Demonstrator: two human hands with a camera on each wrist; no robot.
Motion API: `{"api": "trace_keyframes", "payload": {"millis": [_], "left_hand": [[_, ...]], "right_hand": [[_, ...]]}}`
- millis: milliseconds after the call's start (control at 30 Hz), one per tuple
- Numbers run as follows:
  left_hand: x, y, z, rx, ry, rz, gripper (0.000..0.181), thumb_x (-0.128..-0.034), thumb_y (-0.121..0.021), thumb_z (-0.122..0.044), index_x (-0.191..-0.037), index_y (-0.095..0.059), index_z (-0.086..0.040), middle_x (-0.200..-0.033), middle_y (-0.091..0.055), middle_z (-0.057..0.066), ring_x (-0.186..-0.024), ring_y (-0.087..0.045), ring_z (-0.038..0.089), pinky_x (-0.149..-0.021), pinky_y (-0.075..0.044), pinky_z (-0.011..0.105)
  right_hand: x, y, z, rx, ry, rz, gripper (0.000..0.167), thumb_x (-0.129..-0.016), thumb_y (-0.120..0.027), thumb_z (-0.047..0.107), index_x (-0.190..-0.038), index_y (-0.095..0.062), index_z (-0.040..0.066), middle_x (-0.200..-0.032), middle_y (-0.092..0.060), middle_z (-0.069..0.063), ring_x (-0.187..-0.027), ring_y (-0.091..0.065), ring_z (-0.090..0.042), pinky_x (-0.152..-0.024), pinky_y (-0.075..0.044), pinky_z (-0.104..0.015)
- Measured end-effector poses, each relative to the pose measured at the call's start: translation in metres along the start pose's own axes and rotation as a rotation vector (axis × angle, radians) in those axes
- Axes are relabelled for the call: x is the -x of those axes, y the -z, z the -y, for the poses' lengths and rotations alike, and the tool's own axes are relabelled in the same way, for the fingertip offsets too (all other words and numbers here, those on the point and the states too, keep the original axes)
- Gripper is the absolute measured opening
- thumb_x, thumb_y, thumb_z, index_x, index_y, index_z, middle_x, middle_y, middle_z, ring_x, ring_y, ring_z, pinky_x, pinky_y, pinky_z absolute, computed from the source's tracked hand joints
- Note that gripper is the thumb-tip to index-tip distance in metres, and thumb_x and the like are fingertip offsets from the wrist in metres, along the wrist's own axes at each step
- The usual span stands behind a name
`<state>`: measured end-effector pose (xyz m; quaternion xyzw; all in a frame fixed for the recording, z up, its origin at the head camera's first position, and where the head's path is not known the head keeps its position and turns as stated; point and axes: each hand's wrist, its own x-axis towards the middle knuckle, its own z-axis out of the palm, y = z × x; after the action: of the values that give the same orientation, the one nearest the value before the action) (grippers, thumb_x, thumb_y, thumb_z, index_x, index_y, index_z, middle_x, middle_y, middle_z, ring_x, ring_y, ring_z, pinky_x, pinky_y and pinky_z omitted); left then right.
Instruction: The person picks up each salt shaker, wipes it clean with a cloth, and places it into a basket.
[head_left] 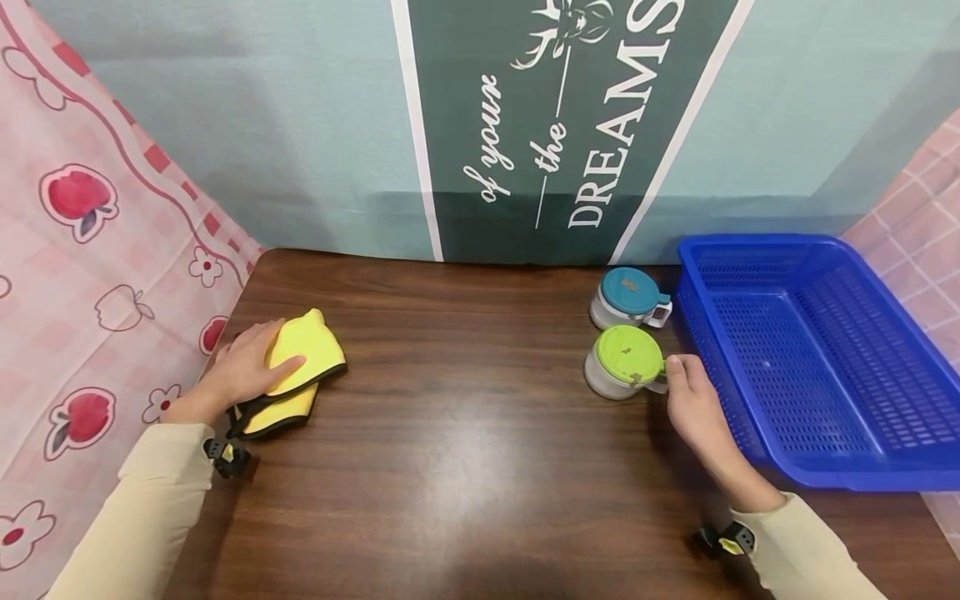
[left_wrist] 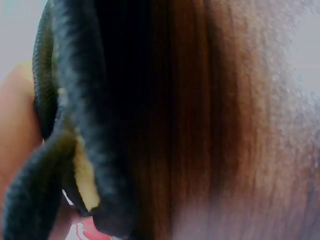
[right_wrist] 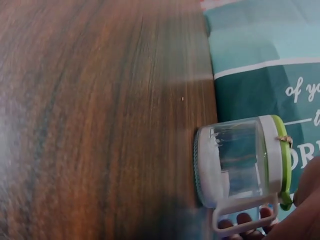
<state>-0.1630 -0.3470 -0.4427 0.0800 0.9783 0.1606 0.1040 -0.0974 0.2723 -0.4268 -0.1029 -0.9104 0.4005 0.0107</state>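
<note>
In the head view my left hand (head_left: 243,364) rests on a folded yellow cloth (head_left: 309,348) with black edging, at the table's left side. The thumb lies across its top. The cloth's dark edge (left_wrist: 92,125) is close and blurred in the left wrist view. My right hand (head_left: 693,408) grips the handle of a clear seasoning jar with a green lid (head_left: 628,354). In the right wrist view fingertips show through the handle of this jar (right_wrist: 240,160), which stands upright on the table. Just behind it is a similar jar with a teal lid (head_left: 628,292).
A blue plastic basket (head_left: 765,425) with slotted sides stands at the right, close to my right hand. The brown wooden table (head_left: 465,392) ends at a teal cloth backdrop (head_left: 330,150) with white lettering. A pink patterned cloth (head_left: 90,292) hangs along the left.
</note>
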Motion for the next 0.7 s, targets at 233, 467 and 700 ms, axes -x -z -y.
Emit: {"api": "trace_keyframes", "payload": {"millis": [233,467,700], "left_hand": [[0.001,-0.002,0.001,-0.003,0.007,-0.022,0.086,-0.0995,-0.053,-0.055,-0.154,-0.029,0.007,-0.153,-0.032,0.037,-0.141,-0.026,0.055,-0.102,-0.020,0.079],[0.000,-0.004,0.001,-0.002,0.016,-0.026,0.086,-0.0997,-0.052,-0.056,-0.154,-0.028,0.007,-0.153,-0.032,0.037,-0.141,-0.027,0.055,-0.101,-0.020,0.079],[0.000,-0.005,0.000,0.008,0.035,-0.020,0.088,-0.0997,-0.052,-0.057,-0.155,-0.026,0.006,-0.153,-0.031,0.036,-0.140,-0.024,0.057,-0.101,-0.019,0.079]], "right_hand": [[-0.004,-0.003,-0.009,-0.123,-0.011,-0.020,0.052,-0.112,-0.021,0.035,-0.122,-0.049,-0.008,-0.109,-0.051,-0.025,-0.099,-0.043,-0.028,-0.083,-0.033,-0.036],[-0.008,-0.002,-0.009,-0.210,-0.116,0.049,0.066,-0.111,-0.020,0.039,-0.147,-0.034,-0.014,-0.148,-0.037,-0.036,-0.139,-0.032,-0.041,-0.117,-0.024,-0.051],[-0.010,-0.001,-0.013,-0.196,-0.140,0.049,0.072,-0.110,-0.020,0.045,-0.144,-0.042,-0.015,-0.144,-0.047,-0.031,-0.136,-0.043,-0.032,-0.116,-0.029,-0.043]]}}
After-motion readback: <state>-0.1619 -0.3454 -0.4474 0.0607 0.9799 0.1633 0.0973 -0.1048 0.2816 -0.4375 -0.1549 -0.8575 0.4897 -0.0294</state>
